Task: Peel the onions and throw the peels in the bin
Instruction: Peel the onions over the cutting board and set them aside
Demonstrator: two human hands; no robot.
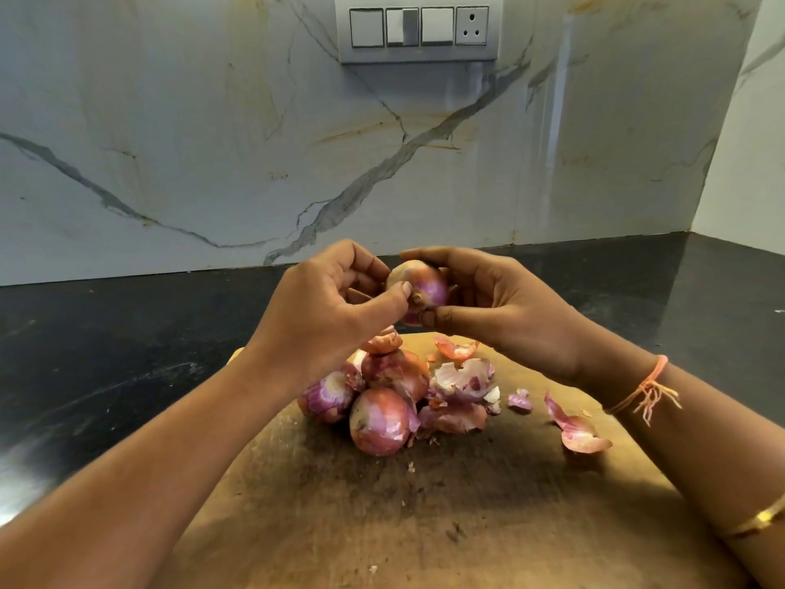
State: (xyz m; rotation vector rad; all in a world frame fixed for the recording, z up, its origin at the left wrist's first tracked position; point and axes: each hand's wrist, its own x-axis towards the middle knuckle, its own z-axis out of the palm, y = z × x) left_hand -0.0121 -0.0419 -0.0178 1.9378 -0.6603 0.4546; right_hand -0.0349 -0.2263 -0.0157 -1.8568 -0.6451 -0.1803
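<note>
The left hand (331, 299) pinches the papery tip of the held onion (424, 286) between its thumb and curled fingers, at that onion's 8 o'clock edge. The right hand (501, 303) cups the same onion from its 3 o'clock side: fingers curl over the top and the thumb presses under it. Both hands grip this onion, which hangs in the air between them, above the far edge of the wooden cutting board (424, 525). Its purple-pink skin is mostly on.

On the right wrist sits an orange thread bracelet (650, 388), and further up that forearm a gold bangle (760, 520).

At 6 o'clock from the held onion, the pile of onions (379, 420) lies on the board, partly behind the left wrist. At least three bulbs touch one another, and some show pale patches where skin has come away. Just beside the pile at its 3 o'clock lie loose peels (465, 378), white inside and purple at the edges. A small scrap (520, 399) sits a little further out, and a curled peel (577, 431) lies apart near the right forearm. Small flakes dot the board.

The board rests on a black countertop (106, 354). Behind it rises a veined marble wall (212, 142), and at 12 o'clock a grey switch plate (418, 29) carries three switches and a socket.
</note>
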